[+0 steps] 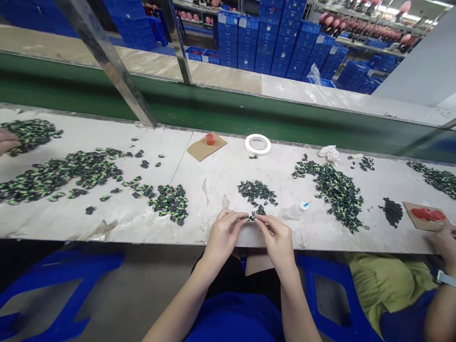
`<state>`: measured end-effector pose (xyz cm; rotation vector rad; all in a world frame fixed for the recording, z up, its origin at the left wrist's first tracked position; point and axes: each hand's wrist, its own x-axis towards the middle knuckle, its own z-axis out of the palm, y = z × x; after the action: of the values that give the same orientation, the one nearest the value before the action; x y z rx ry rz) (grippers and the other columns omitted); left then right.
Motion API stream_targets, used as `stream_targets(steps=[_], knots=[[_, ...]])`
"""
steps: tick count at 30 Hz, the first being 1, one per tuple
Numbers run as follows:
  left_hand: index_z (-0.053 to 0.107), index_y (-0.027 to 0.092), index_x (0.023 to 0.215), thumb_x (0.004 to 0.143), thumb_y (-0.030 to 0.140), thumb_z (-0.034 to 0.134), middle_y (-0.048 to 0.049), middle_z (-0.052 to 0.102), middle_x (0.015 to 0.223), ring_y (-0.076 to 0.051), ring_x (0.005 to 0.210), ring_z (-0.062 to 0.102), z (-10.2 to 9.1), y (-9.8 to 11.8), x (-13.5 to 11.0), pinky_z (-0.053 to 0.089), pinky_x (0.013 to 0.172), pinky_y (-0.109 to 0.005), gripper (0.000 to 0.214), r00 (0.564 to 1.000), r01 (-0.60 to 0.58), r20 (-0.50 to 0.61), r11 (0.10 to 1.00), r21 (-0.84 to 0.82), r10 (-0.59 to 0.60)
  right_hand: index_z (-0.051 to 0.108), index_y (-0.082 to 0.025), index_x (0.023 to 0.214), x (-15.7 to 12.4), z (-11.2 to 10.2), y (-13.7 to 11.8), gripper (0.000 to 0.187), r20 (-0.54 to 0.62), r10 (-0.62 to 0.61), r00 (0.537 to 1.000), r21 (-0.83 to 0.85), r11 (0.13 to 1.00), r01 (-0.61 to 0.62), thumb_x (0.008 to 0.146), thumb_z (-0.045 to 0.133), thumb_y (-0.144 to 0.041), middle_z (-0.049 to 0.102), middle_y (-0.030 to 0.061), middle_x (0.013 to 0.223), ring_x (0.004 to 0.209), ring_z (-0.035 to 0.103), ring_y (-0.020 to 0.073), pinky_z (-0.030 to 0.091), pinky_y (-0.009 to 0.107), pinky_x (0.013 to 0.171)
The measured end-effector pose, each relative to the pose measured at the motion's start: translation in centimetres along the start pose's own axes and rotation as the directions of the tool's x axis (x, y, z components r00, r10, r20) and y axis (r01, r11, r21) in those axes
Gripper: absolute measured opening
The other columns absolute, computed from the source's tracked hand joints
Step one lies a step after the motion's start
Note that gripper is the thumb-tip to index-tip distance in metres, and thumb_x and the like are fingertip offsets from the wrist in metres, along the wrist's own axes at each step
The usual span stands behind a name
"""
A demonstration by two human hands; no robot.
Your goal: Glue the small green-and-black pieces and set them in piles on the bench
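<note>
My left hand point(225, 231) and my right hand point(276, 234) meet near the table's front edge, fingertips pinched close together. Between them is a small black and green plastic part point(251, 218); the left fingers grip its green side. At the right fingertips I see a dark bit, too small to tell apart from that part. Just beyond the hands lies a loose pile of small black pieces point(257, 191), with a smaller cluster point(260, 210) touching close by. A clear squeeze bottle point(298, 210) with a blue needle tip lies right of my right hand.
Black-green parts form piles at left point(169, 203) and right point(338, 192). A tape roll point(248, 144) and cardboard point(199, 150) bearing a red cup point(210, 138) lie farther back. A co-worker's hand point(446, 242) is at right, another person's hand point(7, 141) at far left.
</note>
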<state>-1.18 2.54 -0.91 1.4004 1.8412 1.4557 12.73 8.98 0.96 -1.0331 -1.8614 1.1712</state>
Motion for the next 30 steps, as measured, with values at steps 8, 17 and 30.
stream_targets(steps=[8, 17, 30], knots=[[0.071, 0.022, 0.09, 0.086, 0.021, 0.058, -0.0051, 0.069, 0.086, -0.02, 0.088, 0.064, -0.6, 0.7, -0.1, 0.054, 0.08, -0.034, 0.013, 0.999, -0.004, 0.036, 0.997, -0.071, 0.006, 0.074, -0.022, 0.087, -0.3, -0.2, -0.4, 0.015, 0.04, 0.082, 0.996, 0.115, 0.99, -0.086, 0.082, 0.063, -0.031, 0.073, 0.0052, 0.089, 0.083, 0.069, 0.0203, 0.057, 0.03, 0.071], [0.073, 0.022, 0.088, 0.082, 0.025, 0.062, -0.0057, 0.069, 0.088, -0.019, 0.087, 0.065, -1.1, 2.5, -0.4, 0.054, 0.081, -0.032, 0.013, 0.991, 0.132, 0.054, 0.981, -0.141, -0.126, 0.074, -0.019, 0.081, -0.8, -0.1, -1.2, 0.013, -0.009, 0.14, 0.99, 0.251, 0.959, -0.133, 0.077, 0.067, -0.03, 0.075, 0.0053, 0.083, 0.076, 0.072, 0.0207, 0.061, 0.032, 0.07], [0.07, 0.022, 0.086, 0.081, 0.023, 0.062, -0.0047, 0.069, 0.088, -0.019, 0.091, 0.062, -1.6, 4.2, -0.2, 0.051, 0.083, -0.031, 0.01, 0.993, 0.068, 0.105, 0.984, -0.164, -0.051, 0.067, -0.02, 0.097, -0.9, -1.0, -1.4, 0.02, -0.032, -0.13, 0.991, 0.186, 0.973, 0.133, 0.077, 0.067, -0.017, 0.073, 0.0037, 0.085, 0.072, 0.07, 0.0159, 0.062, 0.029, 0.069]])
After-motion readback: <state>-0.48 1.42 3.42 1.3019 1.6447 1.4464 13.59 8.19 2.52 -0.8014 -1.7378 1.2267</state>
